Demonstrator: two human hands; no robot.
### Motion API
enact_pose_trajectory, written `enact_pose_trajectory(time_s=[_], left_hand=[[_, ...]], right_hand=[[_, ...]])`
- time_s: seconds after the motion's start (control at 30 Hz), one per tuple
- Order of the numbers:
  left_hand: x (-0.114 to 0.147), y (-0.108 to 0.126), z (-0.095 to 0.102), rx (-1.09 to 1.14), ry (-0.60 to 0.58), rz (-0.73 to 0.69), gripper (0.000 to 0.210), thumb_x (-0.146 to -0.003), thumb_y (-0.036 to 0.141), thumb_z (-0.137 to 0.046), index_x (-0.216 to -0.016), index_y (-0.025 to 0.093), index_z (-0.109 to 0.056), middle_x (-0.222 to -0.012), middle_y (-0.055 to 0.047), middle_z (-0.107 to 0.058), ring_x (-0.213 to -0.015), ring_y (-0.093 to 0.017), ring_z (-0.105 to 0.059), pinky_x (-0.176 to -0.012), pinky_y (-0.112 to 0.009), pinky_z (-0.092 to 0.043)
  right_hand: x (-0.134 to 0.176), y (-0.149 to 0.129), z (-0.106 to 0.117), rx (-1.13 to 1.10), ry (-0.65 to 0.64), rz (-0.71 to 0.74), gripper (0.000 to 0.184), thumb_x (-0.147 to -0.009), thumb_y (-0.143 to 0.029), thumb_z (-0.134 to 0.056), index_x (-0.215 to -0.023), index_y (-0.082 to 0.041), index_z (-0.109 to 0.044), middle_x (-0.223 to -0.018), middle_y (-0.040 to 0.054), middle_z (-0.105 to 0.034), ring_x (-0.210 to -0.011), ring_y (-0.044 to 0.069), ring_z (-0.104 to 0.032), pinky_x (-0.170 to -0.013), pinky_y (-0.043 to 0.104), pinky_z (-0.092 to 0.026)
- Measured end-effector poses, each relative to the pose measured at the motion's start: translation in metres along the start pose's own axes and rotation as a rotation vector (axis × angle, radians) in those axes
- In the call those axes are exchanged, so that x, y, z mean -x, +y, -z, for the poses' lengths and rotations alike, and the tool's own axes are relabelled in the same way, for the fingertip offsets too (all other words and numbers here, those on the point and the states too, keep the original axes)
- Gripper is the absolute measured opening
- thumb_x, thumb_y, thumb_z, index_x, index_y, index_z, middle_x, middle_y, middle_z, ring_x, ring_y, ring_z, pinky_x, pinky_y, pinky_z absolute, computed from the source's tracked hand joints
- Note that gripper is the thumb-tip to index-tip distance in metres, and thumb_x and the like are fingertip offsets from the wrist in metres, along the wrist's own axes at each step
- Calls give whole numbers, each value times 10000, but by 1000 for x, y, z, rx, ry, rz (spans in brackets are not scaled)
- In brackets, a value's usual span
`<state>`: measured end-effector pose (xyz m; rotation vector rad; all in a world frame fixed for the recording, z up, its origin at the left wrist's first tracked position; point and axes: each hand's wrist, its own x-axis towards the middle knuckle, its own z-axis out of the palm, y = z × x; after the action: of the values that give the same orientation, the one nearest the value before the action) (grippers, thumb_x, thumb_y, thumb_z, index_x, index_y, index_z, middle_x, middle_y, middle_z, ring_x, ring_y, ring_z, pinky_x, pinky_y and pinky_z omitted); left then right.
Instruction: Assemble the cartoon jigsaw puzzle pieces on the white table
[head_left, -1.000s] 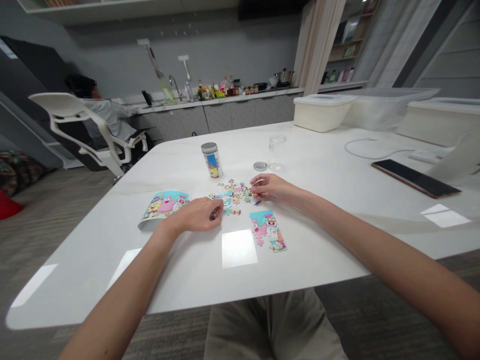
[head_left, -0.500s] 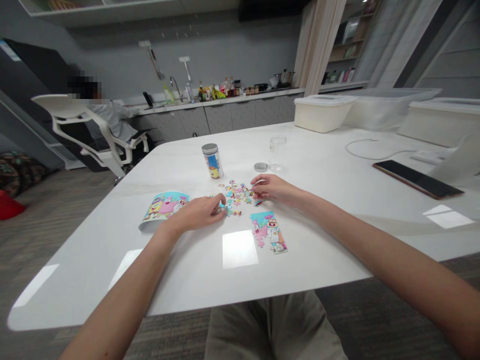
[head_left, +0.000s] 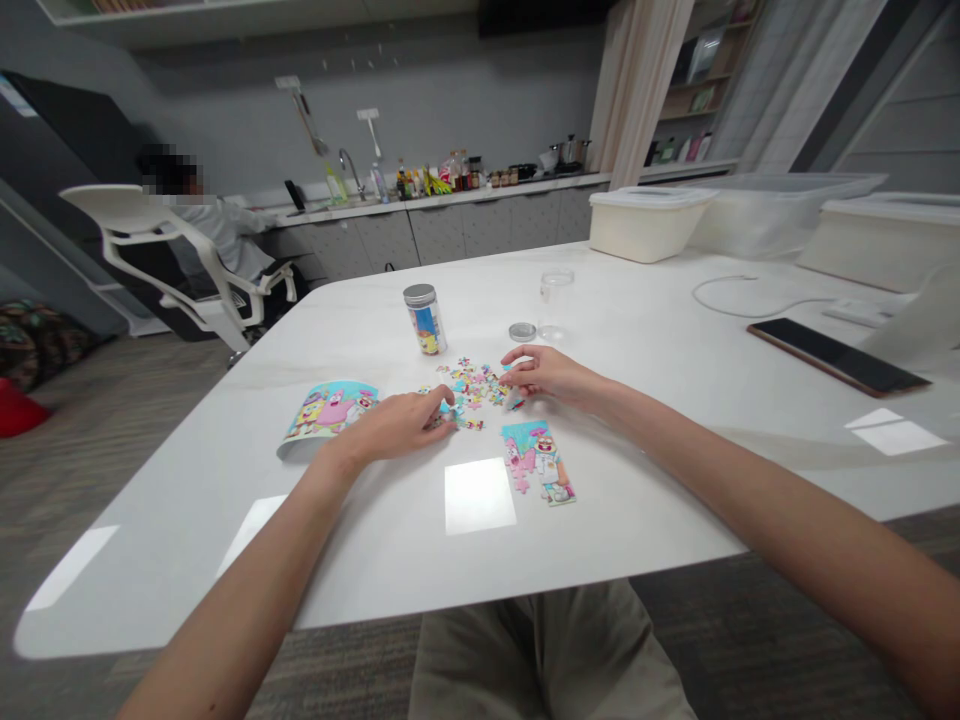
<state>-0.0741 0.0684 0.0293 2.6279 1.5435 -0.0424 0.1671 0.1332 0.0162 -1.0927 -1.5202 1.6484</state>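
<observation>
Loose jigsaw puzzle pieces (head_left: 472, 385) lie in a scattered heap between my two hands. My left hand (head_left: 409, 422) rests at the heap's left edge, thumb and forefinger apart, over a few pale blue pieces. At the right edge, my right hand (head_left: 544, 374) has its fingertips drawn together on what looks like a puzzle piece, partly hidden by the fingers. Below that hand sits a partly joined puzzle (head_left: 538, 460) with pink and brown cartoon figures. A curled picture sheet (head_left: 330, 410) with similar figures lies beside my left wrist.
Behind the heap stand a lidded jar (head_left: 426, 322), a loose metal lid (head_left: 522, 331) and a clear jar (head_left: 556, 303). A phone (head_left: 836, 355), a white cable (head_left: 750, 312) and storage boxes (head_left: 649, 225) occupy the right. A person (head_left: 225, 235) sits at the far left.
The fingers of my right hand have shifted slightly at the heap's right edge. My left hand stays nearly where it was, and the joined puzzle is unchanged.
</observation>
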Motion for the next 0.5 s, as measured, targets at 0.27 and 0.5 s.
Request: enact_pose_trajectory(time_s=[0.27, 0.5], left_hand=[[0, 1, 2, -17, -11, 4, 278, -902, 399, -353, -1086, 220, -460, -679, 4, -594, -574, -152, -532, -551, -260, -330], [0, 0, 0, -12, -12, -1, 272, -902, 395, -351, -1086, 225, -456, -680, 6, -596, -577, -156, -539, -549, -263, -327]], right_hand=[[-1, 4, 3, -77, -38, 9, 316, -637, -4, -695, -853, -183, -550, -791, 36, -642, -702, 145, -648, -640, 260, -554], [-1, 5, 3, -88, -16, -12, 318, -623, -26, -733, -840, -179, -558, -844, 50, -644, -737, 169, -666, -714, 306, -579]])
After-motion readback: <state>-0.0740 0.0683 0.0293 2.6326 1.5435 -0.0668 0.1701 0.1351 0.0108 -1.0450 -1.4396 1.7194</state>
